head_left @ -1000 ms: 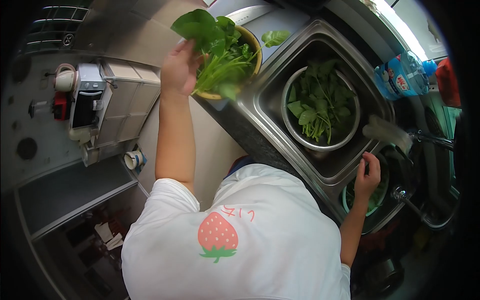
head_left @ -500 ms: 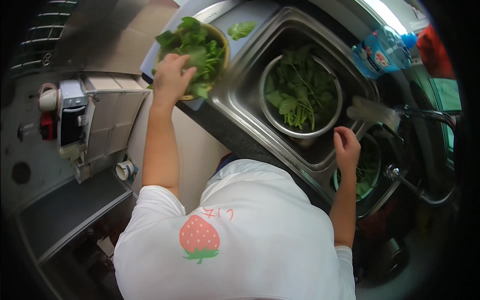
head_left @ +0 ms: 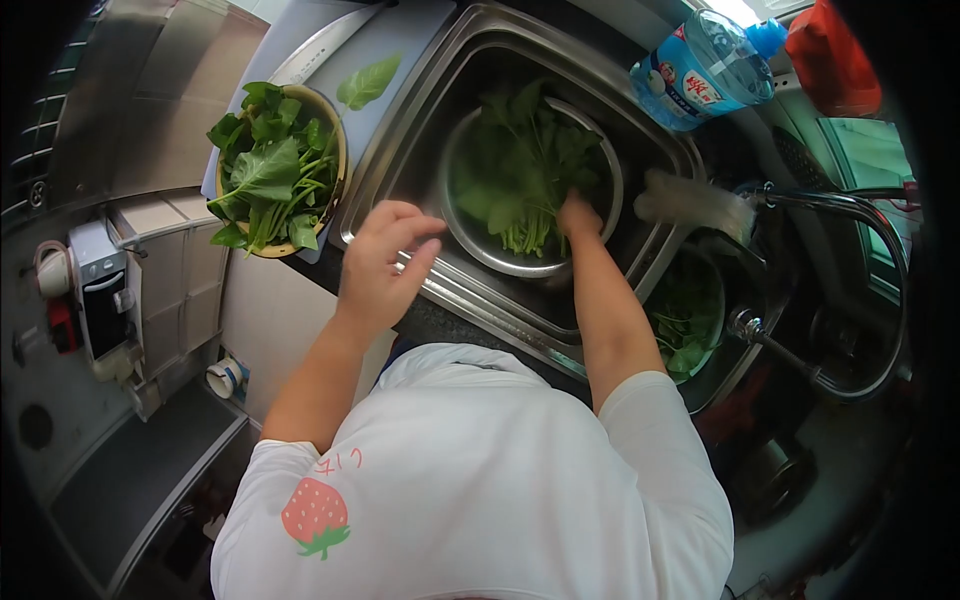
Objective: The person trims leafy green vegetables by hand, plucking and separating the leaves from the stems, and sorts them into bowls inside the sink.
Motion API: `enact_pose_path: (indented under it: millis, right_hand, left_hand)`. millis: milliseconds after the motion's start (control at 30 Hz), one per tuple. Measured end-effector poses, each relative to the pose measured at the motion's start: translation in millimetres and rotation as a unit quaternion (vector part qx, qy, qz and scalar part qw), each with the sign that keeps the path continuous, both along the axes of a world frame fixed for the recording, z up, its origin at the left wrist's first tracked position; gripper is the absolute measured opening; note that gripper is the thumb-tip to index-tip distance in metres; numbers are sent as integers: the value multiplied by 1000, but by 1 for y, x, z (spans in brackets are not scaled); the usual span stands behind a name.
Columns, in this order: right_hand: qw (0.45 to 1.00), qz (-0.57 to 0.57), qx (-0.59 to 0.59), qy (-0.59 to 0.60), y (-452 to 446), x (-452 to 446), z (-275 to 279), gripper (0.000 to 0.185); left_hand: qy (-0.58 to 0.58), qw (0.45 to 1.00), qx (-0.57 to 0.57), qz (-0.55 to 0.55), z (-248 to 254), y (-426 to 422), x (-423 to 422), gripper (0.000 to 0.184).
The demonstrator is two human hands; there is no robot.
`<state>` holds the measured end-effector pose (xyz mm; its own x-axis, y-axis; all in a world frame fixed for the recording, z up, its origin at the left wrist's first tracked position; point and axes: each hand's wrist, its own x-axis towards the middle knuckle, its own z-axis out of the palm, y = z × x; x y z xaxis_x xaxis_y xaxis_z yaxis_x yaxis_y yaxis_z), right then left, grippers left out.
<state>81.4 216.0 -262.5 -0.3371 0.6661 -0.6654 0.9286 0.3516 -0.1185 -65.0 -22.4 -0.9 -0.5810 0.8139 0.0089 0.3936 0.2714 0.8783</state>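
My left hand [head_left: 385,262] hovers over the sink's near-left rim with its fingers apart and nothing in them. To its upper left, a yellow-rimmed bowl [head_left: 341,150] holds leafy greens [head_left: 265,175]. Inside the sink [head_left: 470,300] a metal bowl [head_left: 612,170] contains more stemmed greens [head_left: 525,170], partly blurred. My right hand [head_left: 578,216] reaches into the right side of this metal bowl, against the stems. Its fingers are largely hidden among the leaves, so their grip cannot be made out.
A knife [head_left: 325,45] and a loose leaf [head_left: 368,82] lie on the cutting board [head_left: 415,30]. Behind the sink stands a blue bottle [head_left: 695,75]. At right are a faucet [head_left: 890,260] and a smaller basin [head_left: 722,310] with greens.
My left hand has left the greens in the yellow-rimmed bowl and moved toward the sink. My right hand has moved from beside the sink into the metal bowl. The view has shifted right.
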Motion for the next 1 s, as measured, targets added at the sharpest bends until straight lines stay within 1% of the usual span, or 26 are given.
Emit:
enact_pose_path:
  millis: [33,67,133,233,300,333,400,433,467,533,567,633,667,700,733,800,833,933,1000]
  right_hand:
    - [1000,-16,-11,14,-2,0,4,39]
    - [999,-16,-36,30,-3,2,8,37]
    - [995,-17,-83,61,-4,5,27,34]
    - [973,-109,-97,179,-6,16,25,29]
    - [917,-162,-202,302,-14,24,50,24]
    - [878,-186,-253,361,-20,28,71,22]
    - [819,-228,-324,414,-45,29,121,14]
    - [818,-214,-327,422,-57,31,135,11]
    - [824,-199,-318,425,-67,33,146,15]
    - [825,-194,-320,424,-79,37,155,16]
    - [856,-165,-219,437,-78,39,158,15]
    - [888,-102,-11,447,-71,39,166,14]
    - [889,-50,84,448,-63,36,177,12]
    - [874,7,162,458,-55,32,183,13]
    - [851,65,238,463,-49,27,185,14]
    - [809,176,325,458,-36,17,180,16]
    - [780,230,366,451,-30,14,179,18]
    - [770,285,358,445,-24,13,172,18]
    - [775,297,346,438,-23,18,178,15]
  left_hand:
    - [-31,999,-23,-3,-5,7,5,18]
    - [-97,994,-41,-2,-19,13,8,18]
    - [-228,971,-77,1,-63,24,11,18]
    - [-249,963,-104,14,-114,46,21,23]
    - [-309,945,-94,52,-140,68,32,26]
    - [-339,934,-87,71,-146,77,38,28]
    - [-425,894,-109,93,-122,98,45,27]
    - [-467,870,-121,103,-113,103,47,27]
    - [-464,873,-104,104,-116,103,49,25]
    - [-460,879,-71,106,-124,102,55,21]
    - [-482,868,-47,110,-129,99,56,16]
    - [-491,862,-69,103,-114,91,52,15]
    - [-495,860,-80,99,-108,87,50,15]
    - [-479,871,-67,88,-119,81,50,16]
    - [-468,876,-77,81,-111,79,49,17]
    - [-447,887,-97,69,-93,73,50,18]
    - [-425,899,-94,55,-94,70,51,19]
    - [-352,932,-84,23,-94,63,49,22]
    - [-298,951,-79,11,-89,57,43,24]
